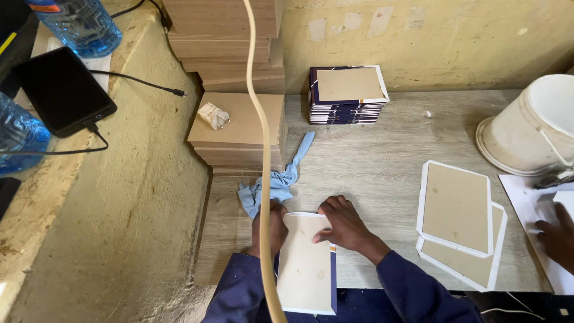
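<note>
- The book cover (pixel 306 269) lies low in the middle of the frame, at the near edge of the table (pixel 371 161). Its plain brown side faces up, and a dark blue strip shows along its right edge.
- The left hand (pixel 272 227) sits at the cover's top left corner. It looks closed around the blue cloth (pixel 278 179), maybe so it can rub the board. A hanging tan cord (pixel 263 161) hides part of this hand.
- The right hand (pixel 344 224) lies flat on the top right corner, fingers spread. It seems to press down so the cover does not slide.
- The two hands are close, one at each top corner.
- A neat stack of covers (pixel 347 96) stands by the wall, upper middle, out of the way.
- Two white-edged boards (pixel 457 221) lie at the right, one partly on the other, easy to reach.
- A white bucket (pixel 532 128) sits at the far right.
- Another person's hand (pixel 556 236) rests on white paper at the right edge.
- Brown boards (pixel 239 125) are piled in the upper middle.
</note>
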